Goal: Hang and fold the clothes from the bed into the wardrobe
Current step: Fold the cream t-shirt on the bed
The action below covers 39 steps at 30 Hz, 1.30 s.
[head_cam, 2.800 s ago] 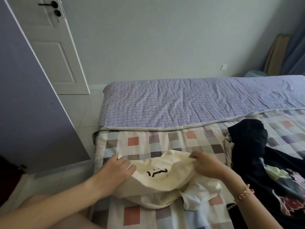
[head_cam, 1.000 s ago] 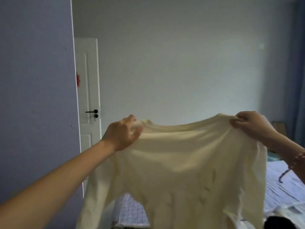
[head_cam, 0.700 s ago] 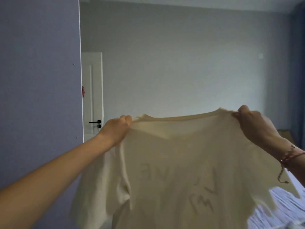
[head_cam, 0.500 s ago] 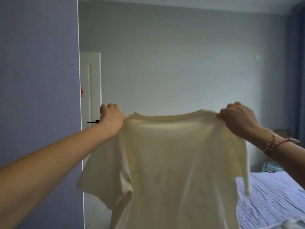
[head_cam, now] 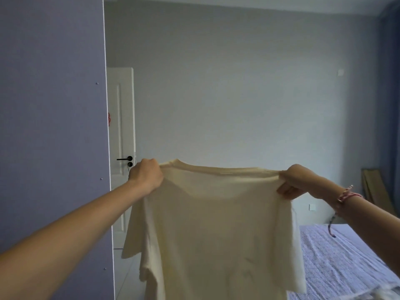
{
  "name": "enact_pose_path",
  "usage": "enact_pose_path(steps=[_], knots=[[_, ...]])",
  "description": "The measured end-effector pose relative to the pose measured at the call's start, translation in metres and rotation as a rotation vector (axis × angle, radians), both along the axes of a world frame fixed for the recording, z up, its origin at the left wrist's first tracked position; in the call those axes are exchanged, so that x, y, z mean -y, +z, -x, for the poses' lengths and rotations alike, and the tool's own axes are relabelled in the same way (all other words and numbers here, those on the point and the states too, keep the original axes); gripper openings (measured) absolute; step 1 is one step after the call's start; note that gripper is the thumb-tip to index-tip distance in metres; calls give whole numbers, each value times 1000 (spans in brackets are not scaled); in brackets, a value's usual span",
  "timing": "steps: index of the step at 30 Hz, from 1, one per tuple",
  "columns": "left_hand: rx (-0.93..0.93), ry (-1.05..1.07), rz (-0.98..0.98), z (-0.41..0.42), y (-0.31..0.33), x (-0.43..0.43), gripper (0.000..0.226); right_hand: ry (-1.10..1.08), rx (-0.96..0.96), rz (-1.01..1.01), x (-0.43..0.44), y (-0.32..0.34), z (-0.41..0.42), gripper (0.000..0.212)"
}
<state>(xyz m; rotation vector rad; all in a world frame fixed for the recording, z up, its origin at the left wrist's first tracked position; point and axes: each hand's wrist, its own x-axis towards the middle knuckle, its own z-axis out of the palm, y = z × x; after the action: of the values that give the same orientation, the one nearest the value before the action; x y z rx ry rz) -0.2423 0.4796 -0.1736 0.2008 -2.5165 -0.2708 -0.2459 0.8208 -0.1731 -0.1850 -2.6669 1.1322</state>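
**Cream T-shirt lifted off the bed**

The cream T-shirt (head_cam: 216,230) hangs spread in the air before me, its top edge taut between my hands and its sleeves drooping. Moments ago it lay bunched on the bed (head_cam: 337,263); now it is clear of it. My left hand (head_cam: 146,177) grips one shoulder, fingers (head_cam: 147,167) curled round the cloth. My right hand (head_cam: 296,180), with a bracelet (head_cam: 346,194) at the wrist, pinches the other. The wardrobe (head_cam: 52,126) stands at my left.

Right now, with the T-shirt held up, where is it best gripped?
Probably at the two shoulders, coming from the outer sides, as the left hand and right hand grip it: the T-shirt hangs flat from there, neckline taut, sleeves dropping free.
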Motion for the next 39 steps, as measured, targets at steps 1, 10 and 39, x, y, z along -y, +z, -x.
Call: enact_pose_path(steps=[1, 10, 39], knots=[[-3, 12, 109, 0, 2, 2, 24, 3, -9, -16, -1, 2, -2, 34], [220, -346, -604, 5, 16, 11, 30, 156, -144, -103, -11, 12, 4, 22], [332, -1200, -1226, 129, 131, -83, 36, 672, -354, 891, -11, 114, 94, 29]])
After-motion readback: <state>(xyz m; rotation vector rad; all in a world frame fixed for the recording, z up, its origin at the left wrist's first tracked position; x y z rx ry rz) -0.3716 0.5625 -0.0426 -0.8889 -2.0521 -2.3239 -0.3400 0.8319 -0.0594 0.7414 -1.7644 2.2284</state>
